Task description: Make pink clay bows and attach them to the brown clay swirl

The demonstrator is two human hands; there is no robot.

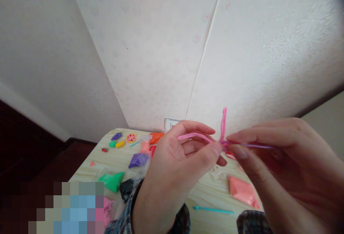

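Thin pink strands (223,123), which look like rolled soft clay, meet at a point between my two hands. One end stands upright and another curves left over my left palm. My left hand (180,158) pinches the strands between thumb and fingers at that joint, its other fingers loosely curled. My right hand (285,158) pinches close beside it with thumb and forefinger. A thin purple strand (255,146) runs from the joint to the right, beneath the right fingers. How the strands are joined is hidden by the fingertips.
Below is a light wooden table (80,175). On it are small fruit figures such as a citrus slice (131,138), bags of purple (138,160), green (112,181) and coral clay (243,191), and a turquoise tool (213,210). A wall (161,47) rises behind.
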